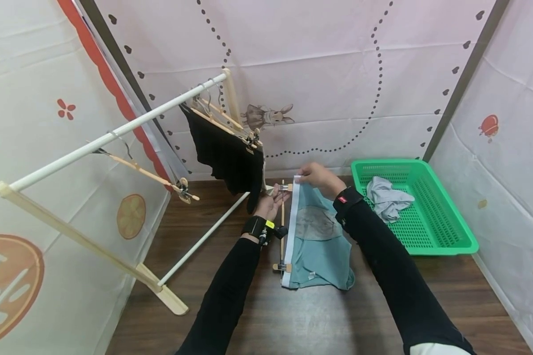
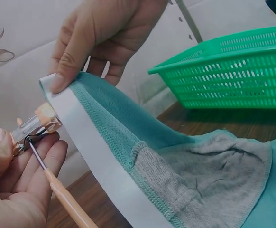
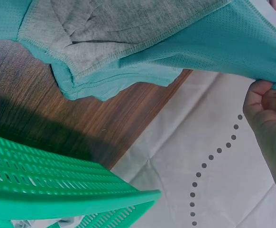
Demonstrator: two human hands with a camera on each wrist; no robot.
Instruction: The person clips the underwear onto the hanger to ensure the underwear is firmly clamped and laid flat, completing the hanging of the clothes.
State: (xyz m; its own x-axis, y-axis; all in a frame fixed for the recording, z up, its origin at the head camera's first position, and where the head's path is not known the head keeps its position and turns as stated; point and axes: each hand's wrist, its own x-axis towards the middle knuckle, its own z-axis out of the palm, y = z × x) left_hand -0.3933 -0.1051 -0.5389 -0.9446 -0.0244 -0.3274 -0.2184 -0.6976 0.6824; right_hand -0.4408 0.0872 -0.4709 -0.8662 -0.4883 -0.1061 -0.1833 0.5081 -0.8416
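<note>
Teal underpants (image 1: 322, 261) with a white waistband and a grey lining panel lie partly on the wooden floor. My right hand (image 1: 320, 178) pinches the far corner of the waistband, lifting it. Beside the waistband lies a wooden clip hanger (image 1: 282, 227). My left hand (image 1: 270, 203) holds its far clip (image 2: 36, 124) between thumb and fingers, and the clip's tip is right at the waistband's edge. The near clip (image 1: 282, 267) sits at the waistband's other end. In the right wrist view, the teal fabric stretches up to the pinching fingers (image 3: 259, 95).
A rack with a white top bar (image 1: 151, 114) stands at the left. Black clothing (image 1: 224, 148) hangs at its far end, close over my left hand, and a bare hanger (image 1: 137, 169) nearer. To the right, a green basket (image 1: 435, 222) holds a grey cloth (image 1: 387, 198).
</note>
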